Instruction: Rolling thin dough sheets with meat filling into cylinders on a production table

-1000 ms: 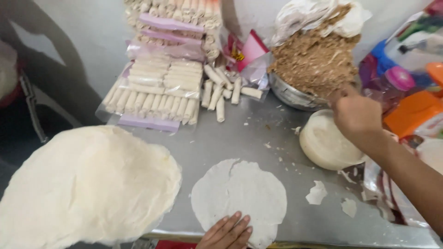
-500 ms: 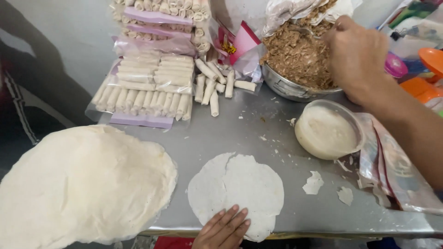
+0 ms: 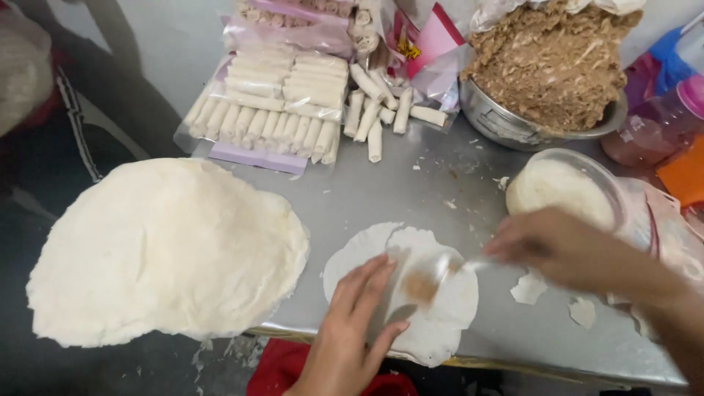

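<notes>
A thin round white wrapper (image 3: 422,301) lies flat near the front edge of the metal table (image 3: 411,194). My left hand (image 3: 352,326) rests palm down on the wrapper's near left side, fingers spread. My right hand (image 3: 561,249) grips a blurred spoon (image 3: 447,268) whose bowl is over the wrapper's middle. A small brown dab of filling (image 3: 419,284) sits on the wrapper under the spoon. The heap of brown filling (image 3: 554,62) fills a steel bowl (image 3: 506,125) at the back right.
A big stack of round white wrappers (image 3: 165,249) overhangs the table's left front. Loose and bagged finished rolls (image 3: 286,103) lie at the back. A clear tub of white paste (image 3: 561,194) stands by my right hand. Torn wrapper scraps (image 3: 529,288) dot the right side.
My right hand came down from the filling bowl with a spoon and now hovers over the wrapper, where brown filling has appeared. My left hand slid further onto the wrapper.
</notes>
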